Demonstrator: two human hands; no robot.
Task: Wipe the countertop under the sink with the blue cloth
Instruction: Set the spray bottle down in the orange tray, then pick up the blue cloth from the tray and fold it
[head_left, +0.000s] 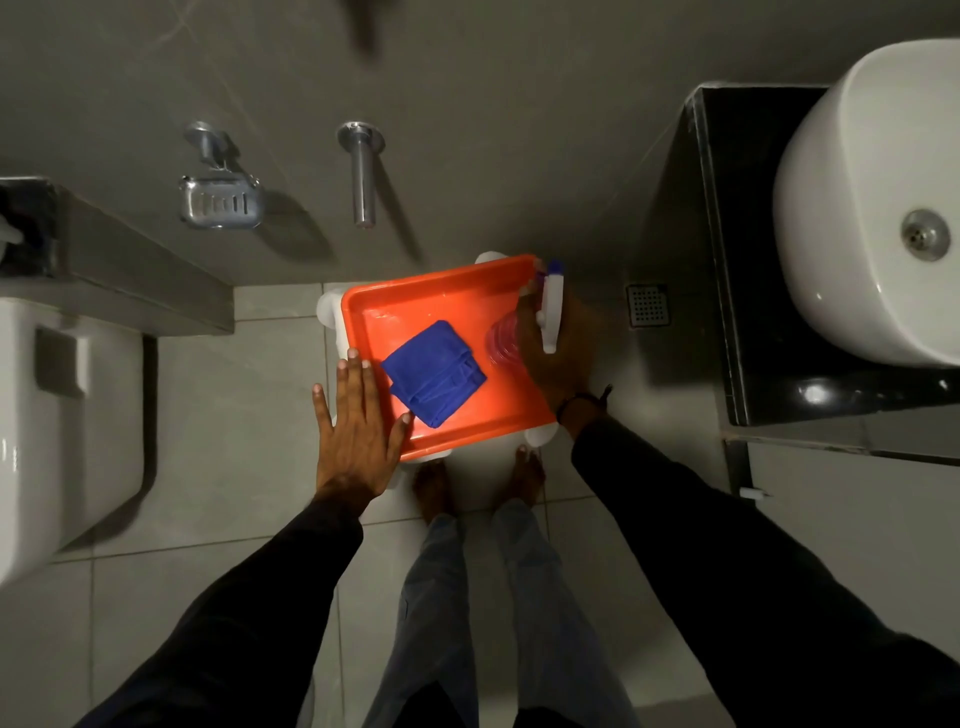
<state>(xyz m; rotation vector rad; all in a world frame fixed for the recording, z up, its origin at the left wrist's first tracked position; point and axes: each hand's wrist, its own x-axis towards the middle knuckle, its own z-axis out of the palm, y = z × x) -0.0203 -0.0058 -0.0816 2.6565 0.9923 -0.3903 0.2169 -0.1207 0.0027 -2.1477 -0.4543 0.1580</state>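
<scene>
1. The orange tray (415, 304) sat at centre frame on a white stand (328, 307), above the tiled floor (234, 395).
2. The blue cloth (435, 373), folded, lay inside the tray toward its 7 o'clock corner, untouched by either hand.
3. The left hand (353, 421) was spread flat, fingers extended and holding nothing, at the tray's 8 o'clock edge; its thumb tip lay just beside the cloth.
4. The right hand (558, 348) was closed around a spray bottle (549, 312) at the tray's 3 o'clock side; the white trigger head pointed toward 12 o'clock, and the clear body stood over the tray interior.
5. The black countertop (727, 260) lay at 3 o'clock from the tray, well apart from the cloth, carrying the white sink (852, 208).
6. A floor drain (648, 305) lay between tray and countertop.
7. A toilet (67, 415) occupied 9 o'clock; a soap dish (221, 202) and a metal spout (362, 176) were mounted on the wall toward 11 o'clock.
</scene>
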